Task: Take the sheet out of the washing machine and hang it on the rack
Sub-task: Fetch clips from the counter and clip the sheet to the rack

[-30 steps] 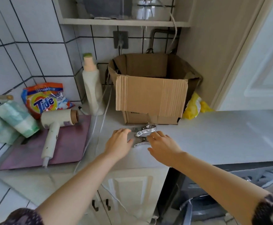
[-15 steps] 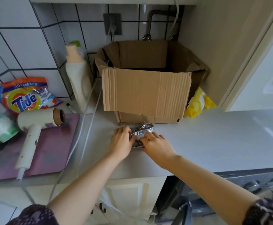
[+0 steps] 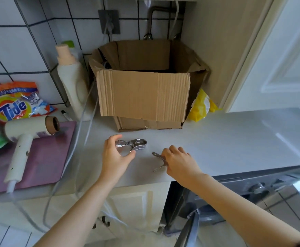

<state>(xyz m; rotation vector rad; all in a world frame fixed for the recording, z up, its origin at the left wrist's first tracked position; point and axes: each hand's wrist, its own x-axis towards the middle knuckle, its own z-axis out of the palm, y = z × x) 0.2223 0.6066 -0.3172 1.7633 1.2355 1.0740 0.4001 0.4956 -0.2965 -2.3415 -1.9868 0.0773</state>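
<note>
Left hand: the left hand (image 3: 116,155) is over the countertop (image 3: 234,139), thumb and fingers curved around the handle end of a shiny metal clip (image 3: 131,144), pinching it; the clip's round jaw end points to the right, free of the fingers.
Right hand: the right hand (image 3: 178,162) has its fingers curled over a second metal clip (image 3: 159,160), darker in look; its two prongs come out to the left of the knuckles.
Clips: well apart from each other, both in front of the cardboard box (image 3: 143,93).
Sheet: not visible in this view.
Washing machine: the washing machine (image 3: 252,191) is under the counter, below the right forearm; only its dark top front shows.
Left side: a hair dryer (image 3: 26,139) lies on a purple mat (image 3: 44,157), near a Tide bag (image 3: 15,102) and a white bottle (image 3: 72,82).
</note>
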